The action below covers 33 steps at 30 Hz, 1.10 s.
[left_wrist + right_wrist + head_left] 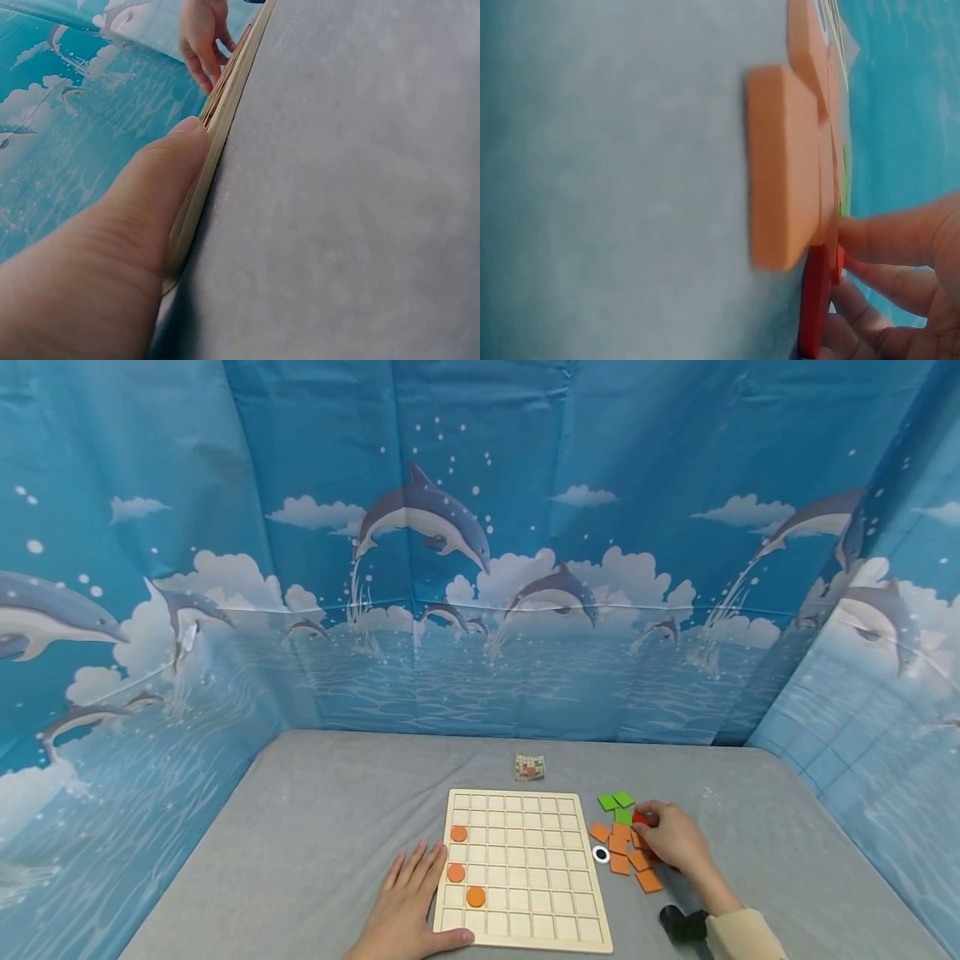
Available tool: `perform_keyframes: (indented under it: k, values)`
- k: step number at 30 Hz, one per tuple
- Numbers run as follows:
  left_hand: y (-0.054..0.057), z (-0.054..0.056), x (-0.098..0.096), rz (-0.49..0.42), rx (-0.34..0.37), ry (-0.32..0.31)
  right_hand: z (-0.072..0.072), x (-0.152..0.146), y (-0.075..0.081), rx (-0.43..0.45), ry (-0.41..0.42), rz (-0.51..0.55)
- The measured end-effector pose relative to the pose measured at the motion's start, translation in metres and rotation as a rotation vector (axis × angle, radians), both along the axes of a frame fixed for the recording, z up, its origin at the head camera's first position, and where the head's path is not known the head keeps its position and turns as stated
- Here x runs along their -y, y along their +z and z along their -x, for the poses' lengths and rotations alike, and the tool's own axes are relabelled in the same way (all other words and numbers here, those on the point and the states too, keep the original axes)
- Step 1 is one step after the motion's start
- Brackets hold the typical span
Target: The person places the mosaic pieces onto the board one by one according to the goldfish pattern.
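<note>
A pale wooden grid board [525, 947] lies on the grey cloth, with orange discs [476, 897] in squares near its left side. My left hand [408, 902] rests along the board's left edge, fingers straight and thumb over the near corner. To the right of the board, my right hand [678, 839] reaches into a group of flat tiles. Its thumb and forefinger pinch a red tile [640, 818]; in the right wrist view another red tile [815, 300] lies below the fingers. Several orange tiles [648, 882] and green tiles [607, 802] lie close by.
A white disc with a black ring [601, 854] sits between board and tiles. Beyond the board's far edge lies a small patterned card [529, 767]. A black object [678, 925] is near my right sleeve. Dolphin-printed curtains [525, 677] stand around the table.
</note>
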<state>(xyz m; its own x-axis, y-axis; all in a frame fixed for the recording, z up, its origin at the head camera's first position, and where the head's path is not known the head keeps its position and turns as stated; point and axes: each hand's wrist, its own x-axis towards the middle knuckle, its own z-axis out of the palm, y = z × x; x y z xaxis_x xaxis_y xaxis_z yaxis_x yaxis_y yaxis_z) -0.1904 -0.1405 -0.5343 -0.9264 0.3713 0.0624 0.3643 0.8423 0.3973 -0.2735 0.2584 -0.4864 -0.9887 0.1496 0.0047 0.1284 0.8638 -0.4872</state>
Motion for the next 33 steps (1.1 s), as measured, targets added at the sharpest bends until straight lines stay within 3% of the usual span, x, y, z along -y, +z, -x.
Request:
perform_keyframes:
  k: [17,33]
  values:
    - [0.0006,-0.0010,0.0007,-0.008,-0.012,-0.002,-0.0020,-0.0020,0.0023,0.028,-0.029,0.053]
    - [-0.0017,0.0002,0.0006,-0.005,-0.010,-0.002,-0.0020,-0.0024,-0.0034,-0.012,-0.072,0.174]
